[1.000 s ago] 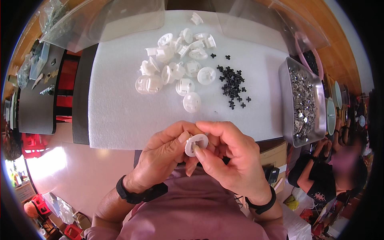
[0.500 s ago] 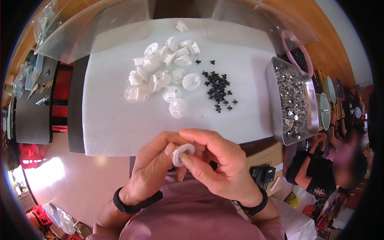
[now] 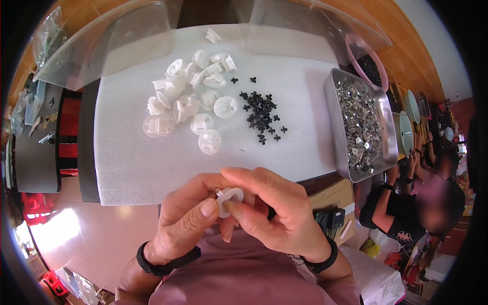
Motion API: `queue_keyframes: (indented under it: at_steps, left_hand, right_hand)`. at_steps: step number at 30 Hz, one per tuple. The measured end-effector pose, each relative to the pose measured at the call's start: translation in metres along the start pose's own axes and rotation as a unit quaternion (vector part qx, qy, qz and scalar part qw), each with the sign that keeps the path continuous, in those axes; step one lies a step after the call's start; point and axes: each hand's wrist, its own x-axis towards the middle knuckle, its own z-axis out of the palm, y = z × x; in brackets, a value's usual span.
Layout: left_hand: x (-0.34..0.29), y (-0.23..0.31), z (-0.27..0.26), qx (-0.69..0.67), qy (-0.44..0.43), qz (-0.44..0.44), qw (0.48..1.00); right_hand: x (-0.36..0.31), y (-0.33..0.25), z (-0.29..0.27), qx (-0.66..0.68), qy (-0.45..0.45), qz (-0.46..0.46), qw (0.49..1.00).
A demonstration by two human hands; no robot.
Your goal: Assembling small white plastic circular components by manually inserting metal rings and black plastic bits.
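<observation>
The site was evidently a hand-assembly workshop. Indicators: white plastic parts (image 3: 210, 141) and black cross-shaped pieces (image 3: 261, 114) lay in separate batches on a white-covered tabletop (image 3: 152, 175); a metal tray (image 3: 386, 142) contained small metal components (image 3: 358, 119); a pink basin (image 3: 356, 48) held dark items (image 3: 370, 70); further workers (image 3: 401, 216) were positioned at the right, near pale green basins (image 3: 405, 133).
</observation>
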Motion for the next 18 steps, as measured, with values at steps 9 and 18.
queue_keyframes:
  at_steps: [9, 18]
  left_hand:
    - [0.015, 0.015, -0.006, 0.012, 0.084, 0.000, 0.996]
    - [0.019, 0.008, -0.014, 0.008, 0.077, -0.012, 0.997]
  right_hand:
    - [0.005, 0.022, -0.062, -0.240, 0.115, 0.045, 0.963]
    - [0.025, 0.026, -0.058, -0.476, 0.075, 0.023, 0.876]
